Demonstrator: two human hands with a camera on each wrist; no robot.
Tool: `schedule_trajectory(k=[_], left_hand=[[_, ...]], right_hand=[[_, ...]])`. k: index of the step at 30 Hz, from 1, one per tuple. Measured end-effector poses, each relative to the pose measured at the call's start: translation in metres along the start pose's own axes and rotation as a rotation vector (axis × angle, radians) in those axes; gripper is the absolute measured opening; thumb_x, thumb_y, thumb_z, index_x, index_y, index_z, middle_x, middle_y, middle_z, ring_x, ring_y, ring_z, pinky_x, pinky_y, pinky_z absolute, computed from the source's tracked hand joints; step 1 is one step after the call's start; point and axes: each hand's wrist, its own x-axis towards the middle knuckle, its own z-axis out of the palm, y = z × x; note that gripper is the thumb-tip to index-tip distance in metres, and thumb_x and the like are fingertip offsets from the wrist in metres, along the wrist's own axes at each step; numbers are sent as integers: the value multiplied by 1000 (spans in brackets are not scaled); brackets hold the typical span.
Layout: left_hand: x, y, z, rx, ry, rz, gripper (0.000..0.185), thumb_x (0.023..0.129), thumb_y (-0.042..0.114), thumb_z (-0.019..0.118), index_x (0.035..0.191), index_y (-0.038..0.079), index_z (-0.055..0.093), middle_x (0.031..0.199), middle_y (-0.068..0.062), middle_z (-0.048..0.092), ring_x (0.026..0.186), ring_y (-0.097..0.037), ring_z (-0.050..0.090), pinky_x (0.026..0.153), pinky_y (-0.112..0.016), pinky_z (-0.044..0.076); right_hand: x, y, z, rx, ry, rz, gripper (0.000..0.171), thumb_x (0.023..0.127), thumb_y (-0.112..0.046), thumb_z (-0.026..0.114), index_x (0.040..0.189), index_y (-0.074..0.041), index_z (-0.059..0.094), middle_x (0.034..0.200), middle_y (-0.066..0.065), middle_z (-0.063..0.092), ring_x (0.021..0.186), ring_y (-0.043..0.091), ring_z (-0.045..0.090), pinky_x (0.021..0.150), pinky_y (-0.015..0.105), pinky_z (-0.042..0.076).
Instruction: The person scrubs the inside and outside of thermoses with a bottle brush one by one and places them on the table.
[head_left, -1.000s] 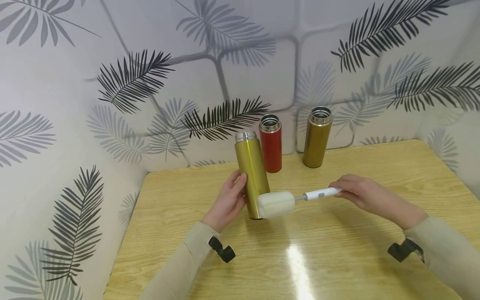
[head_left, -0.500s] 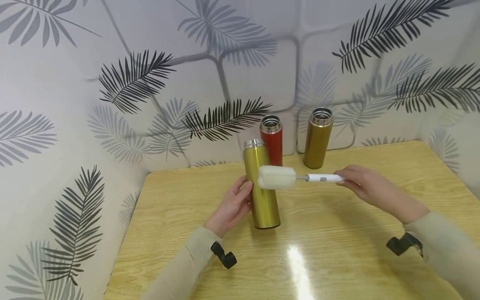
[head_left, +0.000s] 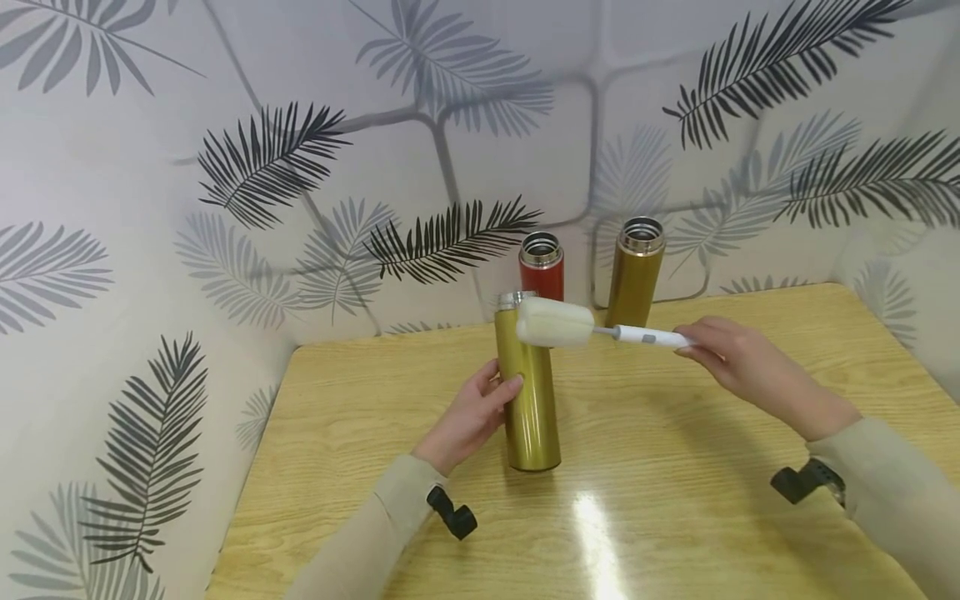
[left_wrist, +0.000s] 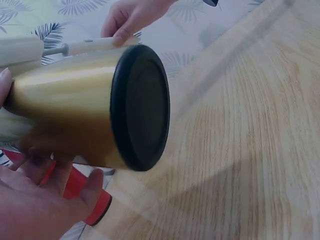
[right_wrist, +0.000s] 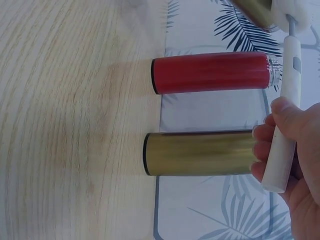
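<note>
Left hand (head_left: pixel 472 412) grips the gold flask (head_left: pixel 528 392) upright; right hand (head_left: pixel 738 362) pinches the brush (head_left: pixel 592 327), whose sponge should be centred over the mouth before lowering.

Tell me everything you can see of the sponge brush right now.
The sponge brush has a cream, cylinder-shaped foam head, a thin metal neck and a white plastic handle with a small grey mark. It lies roughly level in the air, held at the handle's end by the right hand. Its foam head sits at the open silver mouth of the gold flask, which the left hand grips; whether they touch is unclear.
</note>
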Motion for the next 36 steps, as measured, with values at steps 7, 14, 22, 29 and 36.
schedule_trajectory(k=[7, 14, 22, 29, 36], left_hand=[[-2, 2, -1, 15, -18, 24, 60, 109, 26, 55, 159, 3, 29, 136, -8, 59, 125, -17, 57, 120, -50, 33], [-1, 5, -5, -13, -46, 45, 59, 112, 37, 45, 158, 3, 31, 141, -6, 50, 133, -19, 47, 120, -47, 33], [3, 10, -7, -41, 51, 73, 55, 114, 31, 41, 157, -2, 31, 147, -12, 45, 136, -22, 44, 117, -44, 35], [8, 11, -9, -112, 124, 139, 51, 115, 26, 38, 159, 2, 27, 151, -14, 42, 140, -25, 41, 117, -43, 35], [7, 16, -9, -133, 181, 168, 47, 115, 27, 39, 155, 5, 32, 135, -6, 53, 125, -18, 52, 105, -35, 45]], right_hand=[[0, 0, 3, 25, -26, 0, 41, 71, 14, 84, 107, -2, 74, 92, 0, 70, 78, 11, 60, 67, 28, 53], [-7, 0, 13, 90, -79, -61, 37, 76, 8, 84, 108, -6, 74, 92, -7, 66, 77, 3, 54, 63, 24, 49], [-15, -5, 21, 129, -159, -70, 36, 76, 6, 85, 108, -9, 74, 94, -9, 67, 80, 3, 57, 65, 26, 54], [-20, -9, 23, 125, -205, -91, 39, 74, 7, 85, 108, -9, 74, 97, -9, 67, 83, 5, 61, 69, 28, 58], [-24, -10, 25, 82, -228, -95, 39, 75, 5, 86, 109, -10, 74, 99, -8, 67, 85, 6, 63, 71, 28, 59]])
